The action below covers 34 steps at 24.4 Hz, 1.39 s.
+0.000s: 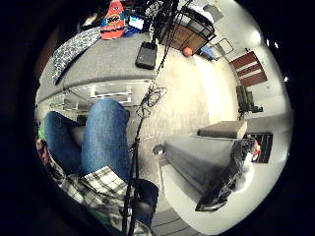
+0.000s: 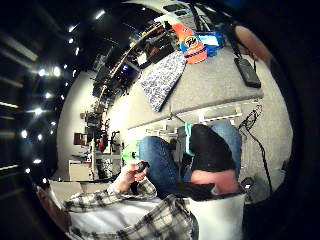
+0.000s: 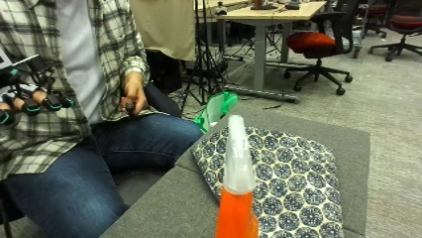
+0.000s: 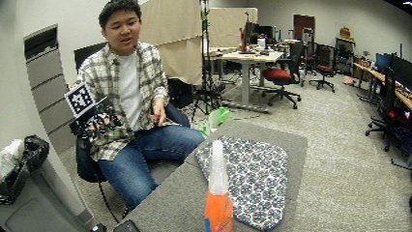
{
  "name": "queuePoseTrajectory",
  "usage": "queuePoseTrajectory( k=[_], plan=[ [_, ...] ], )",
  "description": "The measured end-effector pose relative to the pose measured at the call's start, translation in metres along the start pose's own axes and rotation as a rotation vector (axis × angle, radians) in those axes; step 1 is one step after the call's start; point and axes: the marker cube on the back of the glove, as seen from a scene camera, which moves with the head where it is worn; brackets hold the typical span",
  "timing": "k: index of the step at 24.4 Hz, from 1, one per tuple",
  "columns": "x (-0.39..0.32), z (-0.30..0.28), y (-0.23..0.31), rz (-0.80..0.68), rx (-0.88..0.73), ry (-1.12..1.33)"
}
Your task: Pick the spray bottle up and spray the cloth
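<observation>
Setting: a person in a plaid shirt and jeans sits beside a grey table [image 3: 165, 208] in an office.
Spray bottle: an orange bottle [image 3: 236, 198] with a white nozzle stands upright on the table, near its edge, untouched; in the thumb side palm view it shows as an orange bottle [image 2: 190, 44] at the table's far end.
Cloth: a blue-and-white patterned cloth [image 3: 284, 178] lies flat on the table, just beside the bottle.
Right hand: the gloved hand [image 3: 29, 101] is raised at the person's side, well apart from bottle and cloth, fingers loosely curled, holding nothing.
Left hand: the bare hand [image 3: 133, 99] rests on the lap, pinching a small dark object.
Also on the table: a black box [image 1: 146, 54] with a cable.
</observation>
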Motion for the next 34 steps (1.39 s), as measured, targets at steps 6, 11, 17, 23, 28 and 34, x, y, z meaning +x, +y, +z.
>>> queuePoseTrajectory(
  k=[6, 11, 17, 23, 28, 34],
  plan=[
    [-0.001, -0.004, -0.006, -0.05, -0.008, 0.001],
    [-0.006, 0.0, -0.012, -0.025, 0.051, 0.004],
    [-0.007, 0.003, -0.012, -0.01, 0.026, 0.004],
    [-0.007, 0.006, -0.02, -0.057, -0.006, -0.003],
    [-0.004, 0.006, -0.052, -0.068, -0.031, -0.009],
    [0.004, 0.01, -0.128, -0.162, -0.024, -0.055]
  ],
)
